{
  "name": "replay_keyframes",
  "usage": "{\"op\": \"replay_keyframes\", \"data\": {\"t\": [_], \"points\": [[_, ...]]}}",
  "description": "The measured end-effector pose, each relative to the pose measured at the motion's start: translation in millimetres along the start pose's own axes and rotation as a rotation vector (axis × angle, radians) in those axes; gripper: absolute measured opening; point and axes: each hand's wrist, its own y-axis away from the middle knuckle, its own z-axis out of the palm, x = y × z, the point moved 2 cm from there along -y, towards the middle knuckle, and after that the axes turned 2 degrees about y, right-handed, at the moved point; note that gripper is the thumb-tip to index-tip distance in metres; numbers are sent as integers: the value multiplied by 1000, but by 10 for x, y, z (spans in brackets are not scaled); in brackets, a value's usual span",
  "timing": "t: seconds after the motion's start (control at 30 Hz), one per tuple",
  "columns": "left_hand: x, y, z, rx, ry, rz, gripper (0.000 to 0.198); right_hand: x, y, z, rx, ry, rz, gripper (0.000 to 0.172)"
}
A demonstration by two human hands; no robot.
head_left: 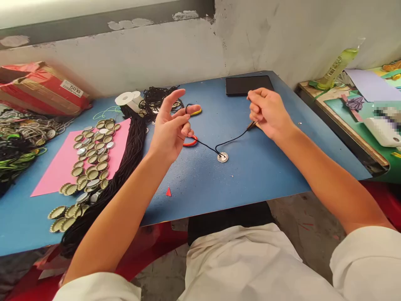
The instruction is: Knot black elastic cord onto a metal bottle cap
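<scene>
A thin black cord (233, 139) runs through a flattened silver bottle cap (222, 157) that lies on the blue table (266, 167). My left hand (171, 127) is raised over the table, palm up, pinching one end of the cord between thumb and fingers, with the index finger stretched up. My right hand (268, 113) is closed on the cord's other end, right of the cap. A red ring (190, 142) and a yellow ring (196, 111) lie by my left hand.
Several flattened bottle caps (90, 163) cover a pink sheet (62, 163) at left, beside a bundle of black cords (125, 159). A white spool (124, 98), a dark phone (247, 85), a red box (40, 85), and a cluttered side table (360, 96) surround the work area.
</scene>
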Motion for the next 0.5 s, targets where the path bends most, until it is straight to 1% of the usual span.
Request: {"op": "replay_keyframes", "data": {"t": [0.03, 0.1, 0.2, 0.23, 0.37, 0.43, 0.5], "points": [[9, 16, 21, -19, -27, 3, 53, 21, 32, 56, -21, 4, 25, 41], [22, 47, 81, -58, -69, 8, 47, 54, 97, 151, -68, 22, 63, 35], [27, 86, 178, -78, -134, 37, 25, 66, 181, 240, -156, 64, 76, 31], [25, 94, 203, -73, -165, 61, 21, 62, 204, 259, -187, 78, 72, 30], [-9, 100, 232, -32, -311, 159, 45, 45, 268, 321, -292, 105, 50, 23], [-35, 93, 215, -21, -346, 176, 46, 54, 288, 354, -318, 102, 44, 18], [-52, 88, 200, -25, -362, 191, 40, 73, 302, 384, -322, 97, 38, 13]]}}
